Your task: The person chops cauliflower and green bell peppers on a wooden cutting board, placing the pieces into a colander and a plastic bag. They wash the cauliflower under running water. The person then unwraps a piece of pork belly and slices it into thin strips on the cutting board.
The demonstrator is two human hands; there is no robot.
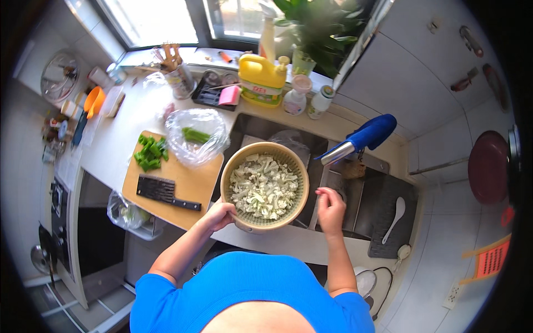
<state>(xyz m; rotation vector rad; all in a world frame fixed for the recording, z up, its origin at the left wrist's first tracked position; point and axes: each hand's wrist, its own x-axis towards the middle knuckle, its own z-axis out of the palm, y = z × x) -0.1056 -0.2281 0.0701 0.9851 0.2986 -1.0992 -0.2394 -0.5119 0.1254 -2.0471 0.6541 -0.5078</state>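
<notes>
My left hand (221, 215) grips the lower left rim of a beige colander (304, 191). Chopped white cauliflower (264, 186) fills much of it. The colander is over the left part of the sink and the counter's front edge. To its right, my right hand (331, 208) hangs above the sink, apart from the colander, fingers curled in and nothing showing in them. Left of the colander lies a wooden cutting board (189, 180) with a black cleaver (166, 191) and chopped green pepper (150, 152). A clear plastic bag (208, 125) with a green piece inside overlaps the board.
A blue-handled faucet (361, 139) juts over the sink (239, 130). Behind stand a yellow jug (261, 80), white bottles (320, 102), a pink sponge (229, 95) and a utensil holder (180, 80). A white spoon (394, 219) lies on a dark mat (386, 244) at right.
</notes>
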